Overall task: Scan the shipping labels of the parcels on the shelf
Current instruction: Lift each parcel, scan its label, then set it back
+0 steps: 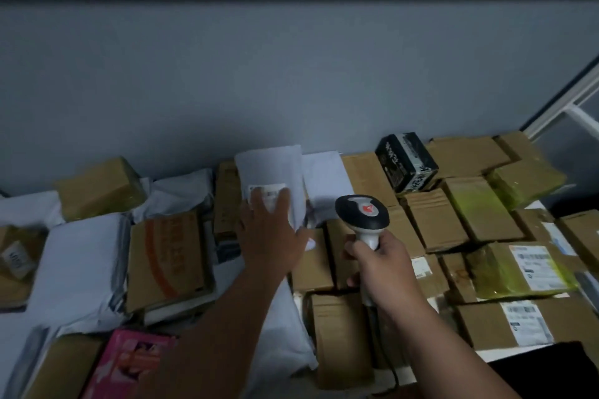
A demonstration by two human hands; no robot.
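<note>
A white mailer parcel (272, 168) stands tilted against the grey wall at the back of the shelf. Its shipping label (270, 191) is partly covered by my left hand (270, 230), which lies flat on the parcel with straight fingers. To the right, my right hand (377, 264) grips the white handle of a barcode scanner (362, 212); its black head with a red mark points toward the parcels, a little right of the white mailer. Many brown cardboard boxes and white bags fill the shelf around both hands.
A black printed box (405, 160) sits at the back right. Labelled brown boxes (505, 322) and one wrapped in yellow-green tape (518, 265) lie at the right. A pink box (129, 363) is at the front left. A white metal frame (564, 107) rises at the far right.
</note>
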